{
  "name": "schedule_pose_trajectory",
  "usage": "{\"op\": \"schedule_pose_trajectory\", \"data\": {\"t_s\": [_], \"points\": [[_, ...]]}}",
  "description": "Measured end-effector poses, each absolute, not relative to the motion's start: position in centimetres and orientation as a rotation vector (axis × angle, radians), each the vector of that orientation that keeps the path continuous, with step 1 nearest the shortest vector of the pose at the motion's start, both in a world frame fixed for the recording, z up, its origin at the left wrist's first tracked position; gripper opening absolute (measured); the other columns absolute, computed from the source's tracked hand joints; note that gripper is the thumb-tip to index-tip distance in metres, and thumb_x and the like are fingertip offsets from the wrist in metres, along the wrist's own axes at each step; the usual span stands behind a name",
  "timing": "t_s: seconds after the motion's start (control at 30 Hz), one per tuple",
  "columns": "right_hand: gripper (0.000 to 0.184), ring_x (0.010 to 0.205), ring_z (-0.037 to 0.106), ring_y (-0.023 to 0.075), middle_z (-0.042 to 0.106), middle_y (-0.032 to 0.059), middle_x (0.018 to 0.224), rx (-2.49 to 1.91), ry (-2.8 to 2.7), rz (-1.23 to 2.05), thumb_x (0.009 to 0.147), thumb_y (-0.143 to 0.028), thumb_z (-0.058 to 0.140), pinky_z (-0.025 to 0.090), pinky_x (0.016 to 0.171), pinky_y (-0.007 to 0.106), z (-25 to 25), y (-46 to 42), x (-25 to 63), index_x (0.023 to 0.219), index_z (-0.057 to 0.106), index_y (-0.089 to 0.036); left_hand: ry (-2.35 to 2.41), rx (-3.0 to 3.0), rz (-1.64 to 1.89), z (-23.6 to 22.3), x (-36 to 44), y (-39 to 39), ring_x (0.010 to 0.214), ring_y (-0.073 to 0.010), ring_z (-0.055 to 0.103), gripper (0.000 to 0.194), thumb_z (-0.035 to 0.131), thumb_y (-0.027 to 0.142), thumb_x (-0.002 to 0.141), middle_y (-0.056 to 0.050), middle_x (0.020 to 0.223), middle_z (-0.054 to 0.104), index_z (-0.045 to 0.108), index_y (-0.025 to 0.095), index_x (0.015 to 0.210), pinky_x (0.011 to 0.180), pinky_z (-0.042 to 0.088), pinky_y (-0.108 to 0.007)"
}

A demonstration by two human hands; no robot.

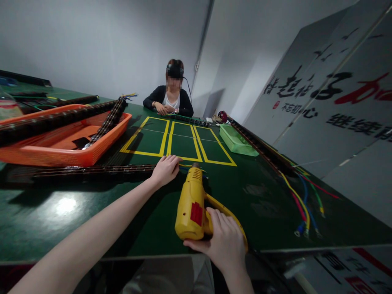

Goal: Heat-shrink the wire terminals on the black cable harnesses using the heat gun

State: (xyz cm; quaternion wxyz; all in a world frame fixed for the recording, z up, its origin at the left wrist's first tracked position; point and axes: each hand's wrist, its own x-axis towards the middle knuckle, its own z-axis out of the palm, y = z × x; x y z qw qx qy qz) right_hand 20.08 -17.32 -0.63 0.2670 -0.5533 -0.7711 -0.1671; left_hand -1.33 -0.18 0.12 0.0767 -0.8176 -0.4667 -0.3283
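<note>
My right hand [225, 234] is wrapped round the handle of a yellow heat gun [190, 204]. A red patch marks the gun's side, and its nozzle points away from me. My left hand [166, 169] is closed over the right end of a dark segmented cable chain [101, 170] lying across the table. Thin coloured wires [186, 167] come out beyond my left fingers, just by the gun's nozzle. The exact grip of the left fingers is partly hidden.
An orange basket [104, 152] holding cable chains stands at left. Yellow tape rectangles [183, 159] mark the green table [245, 228]. At right are a green basket [237, 143] and a long chain [260, 147] with loose coloured wires [303, 200]. A person [170, 98] sits opposite.
</note>
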Motion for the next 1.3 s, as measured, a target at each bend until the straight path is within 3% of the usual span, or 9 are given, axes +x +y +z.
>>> {"op": "schedule_pose_trajectory", "data": {"t_s": [0.23,0.57,0.8,1.3], "points": [[0.101,0.08,0.06,0.0248,0.066,0.0111,0.09,-1.461,-2.01,-0.405,0.056,-0.095,0.032,0.038,0.075,0.036,-1.1,-17.5,17.1,0.105,0.061,-0.012,-1.617,-2.448,-1.208,0.6,-1.2,-0.3,0.096,-0.0187,0.06,0.03,0.03,0.029,0.095,-0.004,0.102,0.067,0.054,0.02,0.11,0.087,0.041,-0.033],[0.098,0.081,0.059,0.0232,0.066,0.0081,0.091,-1.465,-2.042,-0.298,0.058,-0.094,0.031,0.038,0.077,0.036,-0.5,-18.1,16.1,0.106,0.06,-0.014,-1.789,-2.44,-1.362,0.9,-1.4,-0.3,0.094,-0.0193,0.062,0.039,0.026,0.041,0.096,-0.004,0.1,0.068,0.058,0.023,0.106,0.082,0.045,-0.03],[0.097,0.083,0.06,0.0232,0.066,0.0071,0.095,-1.444,-2.091,-0.253,0.052,-0.093,0.045,0.037,0.078,0.035,-0.6,-17.7,18.4,0.108,0.06,-0.014,-1.652,-2.422,-1.434,-0.3,-1.6,0.6,0.085,-0.018,0.062,0.018,0.043,0.026,0.087,-0.002,0.096,0.067,0.055,0.022,0.1,0.072,0.046,-0.028],[0.091,0.078,0.063,0.0227,0.068,0.0091,0.089,-1.478,-2.101,-0.516,0.056,-0.089,0.049,0.041,0.072,0.032,0.0,-17.5,22.0,0.102,0.061,-0.011,-1.596,-2.444,-1.372,-0.1,-1.5,0.4,0.086,-0.0184,0.063,0.019,0.045,0.02,0.086,-0.002,0.096,0.067,0.056,0.022,0.102,0.072,0.047,-0.029]]}}
